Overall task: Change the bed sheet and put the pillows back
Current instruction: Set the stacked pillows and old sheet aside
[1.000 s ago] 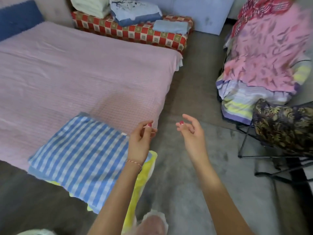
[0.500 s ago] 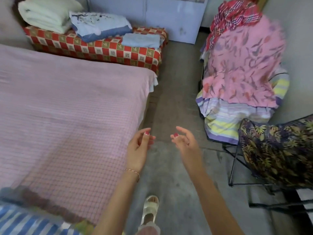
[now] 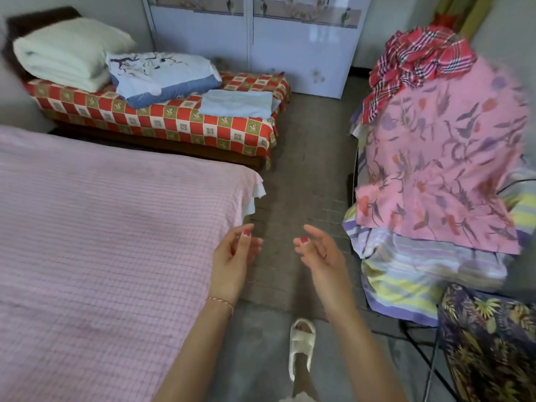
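Room: grey floor between the bed and a chair heaped with cloth.
Bed: pink checked sheet lies spread flat; its corner hangs at the foot.
Pillows: a blue one sits on the red-checked cot, well apart from the bed.
Hands: left hand and right hand hover loosely curled, holding nothing.
Advice: probably take the hanging corner with both hands and peel evenly.
Change: blue gingham folded cloth has left view; cot looms nearer.

a bed is seen at left, a low bench stacked with folded bedding behind it, a cabinet beyond, heaped cloths at right across the floor
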